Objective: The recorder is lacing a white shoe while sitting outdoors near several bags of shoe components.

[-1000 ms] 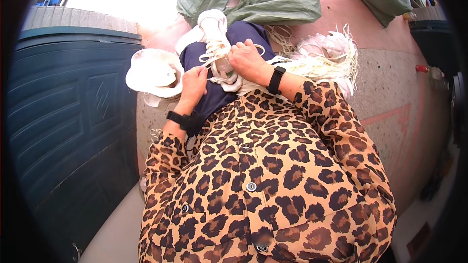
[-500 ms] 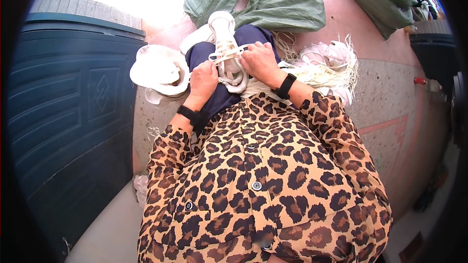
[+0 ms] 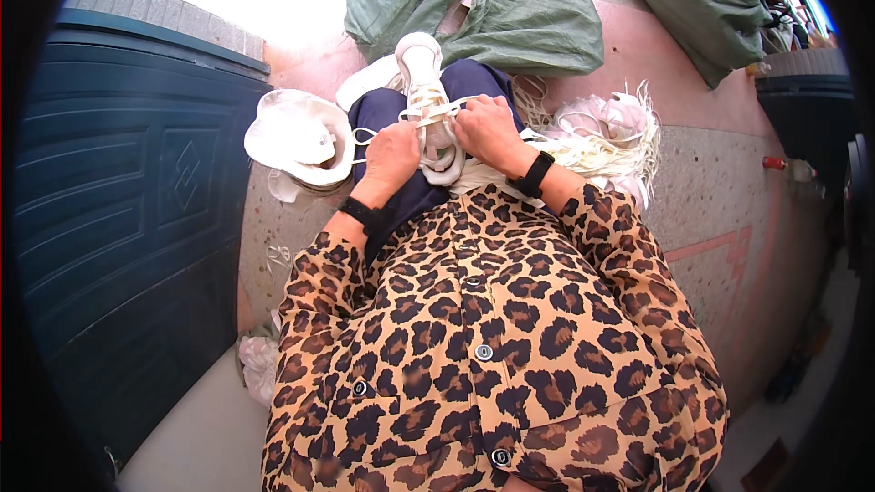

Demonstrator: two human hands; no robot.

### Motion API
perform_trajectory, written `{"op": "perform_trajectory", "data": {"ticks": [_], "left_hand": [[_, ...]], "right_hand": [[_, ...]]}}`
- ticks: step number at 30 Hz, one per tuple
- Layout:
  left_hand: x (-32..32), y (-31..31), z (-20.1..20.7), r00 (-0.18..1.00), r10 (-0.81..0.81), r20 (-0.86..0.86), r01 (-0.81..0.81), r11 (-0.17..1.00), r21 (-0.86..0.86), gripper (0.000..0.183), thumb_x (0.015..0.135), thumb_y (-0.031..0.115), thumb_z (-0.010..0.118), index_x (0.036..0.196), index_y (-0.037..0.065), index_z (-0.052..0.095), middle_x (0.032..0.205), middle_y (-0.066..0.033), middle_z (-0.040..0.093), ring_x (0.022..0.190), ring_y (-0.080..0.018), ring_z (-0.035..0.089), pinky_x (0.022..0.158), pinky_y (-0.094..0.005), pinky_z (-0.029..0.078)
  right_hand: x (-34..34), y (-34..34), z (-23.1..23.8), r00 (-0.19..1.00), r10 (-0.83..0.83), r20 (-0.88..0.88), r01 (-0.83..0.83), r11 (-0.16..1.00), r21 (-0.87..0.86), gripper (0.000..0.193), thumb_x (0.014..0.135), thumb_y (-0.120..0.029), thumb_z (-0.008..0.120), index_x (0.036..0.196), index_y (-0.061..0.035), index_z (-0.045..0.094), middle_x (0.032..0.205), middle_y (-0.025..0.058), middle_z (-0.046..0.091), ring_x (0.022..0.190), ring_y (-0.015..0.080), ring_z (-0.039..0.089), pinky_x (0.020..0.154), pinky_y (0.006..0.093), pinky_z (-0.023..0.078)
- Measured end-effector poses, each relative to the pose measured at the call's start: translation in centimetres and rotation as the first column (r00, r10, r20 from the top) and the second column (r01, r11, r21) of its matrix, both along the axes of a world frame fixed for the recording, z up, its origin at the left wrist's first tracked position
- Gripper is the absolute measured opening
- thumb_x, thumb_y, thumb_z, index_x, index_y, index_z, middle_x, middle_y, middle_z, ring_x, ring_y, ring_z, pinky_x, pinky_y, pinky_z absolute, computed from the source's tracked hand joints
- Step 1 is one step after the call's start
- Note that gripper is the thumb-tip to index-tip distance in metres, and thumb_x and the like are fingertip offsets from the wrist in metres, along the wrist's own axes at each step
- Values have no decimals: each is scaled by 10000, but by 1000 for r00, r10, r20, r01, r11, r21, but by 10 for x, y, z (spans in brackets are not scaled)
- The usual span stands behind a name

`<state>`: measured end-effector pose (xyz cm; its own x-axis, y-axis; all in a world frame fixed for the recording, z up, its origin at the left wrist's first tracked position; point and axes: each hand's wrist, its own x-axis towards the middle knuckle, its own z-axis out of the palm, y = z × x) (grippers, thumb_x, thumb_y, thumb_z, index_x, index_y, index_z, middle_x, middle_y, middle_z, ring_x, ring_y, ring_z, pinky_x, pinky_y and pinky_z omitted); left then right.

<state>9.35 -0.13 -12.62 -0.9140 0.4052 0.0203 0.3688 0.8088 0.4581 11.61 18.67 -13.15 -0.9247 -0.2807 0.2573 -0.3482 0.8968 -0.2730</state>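
A white shoe (image 3: 425, 80) lies across my lap between my dark-trousered thighs, its toe pointing away from me and its opening towards me. Pale laces (image 3: 432, 112) cross over its front. My left hand (image 3: 393, 154) is closed at the left side of the shoe, with a loop of lace sticking out past it. On the other side, my right hand (image 3: 486, 130) pinches a lace by the upper eyelets. The fingertips of both hands are partly hidden.
White shoe pieces (image 3: 290, 132) are stacked at the left. To the right lies a heap of pale laces (image 3: 597, 144). Green sacks (image 3: 538, 23) stand ahead, another sack (image 3: 697, 5) farther right. A dark blue panelled door (image 3: 137, 155) borders the left side.
My left hand has moved right, closer to the shoe, and the lace stretched between my hands has slackened. The shoe and my right hand have shifted slightly in view.
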Motion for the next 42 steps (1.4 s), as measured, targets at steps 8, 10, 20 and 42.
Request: {"op": "perform_trajectory", "data": {"ticks": [8,10,20,42], "left_hand": [[17,12,21,994,75,-74,-87,979,-183,237,787,283,574,732,53,568,726,-120,586,619,-297,595,541,-376,476],[19,13,14,993,103,-62,-112,981,-157,179,794,225,560,740,54,565,705,-138,584,614,-331,579,540,-408,462],[10,11,-1,973,-60,-223,46,997,-65,109,740,61,496,845,42,470,674,-120,577,561,-301,595,476,-366,475],[-31,38,54,997,41,63,-69,829,555,120,827,106,538,812,-8,573,592,-59,548,484,-123,510,450,-253,393]], "right_hand": [[6,-3,6,996,-29,90,28,999,14,199,761,-233,548,669,-73,621,726,68,567,788,222,533,671,380,363],[4,-1,3,996,-32,84,30,999,25,194,757,-235,549,685,-71,623,729,73,572,788,227,536,673,383,368],[-12,5,4,985,170,6,-169,980,-103,97,670,-60,531,761,-58,563,696,91,594,776,267,571,682,378,424],[-37,-1,47,1000,29,-10,-29,800,-600,83,786,-73,543,837,-11,562,733,128,554,677,272,546,601,328,427]]}}
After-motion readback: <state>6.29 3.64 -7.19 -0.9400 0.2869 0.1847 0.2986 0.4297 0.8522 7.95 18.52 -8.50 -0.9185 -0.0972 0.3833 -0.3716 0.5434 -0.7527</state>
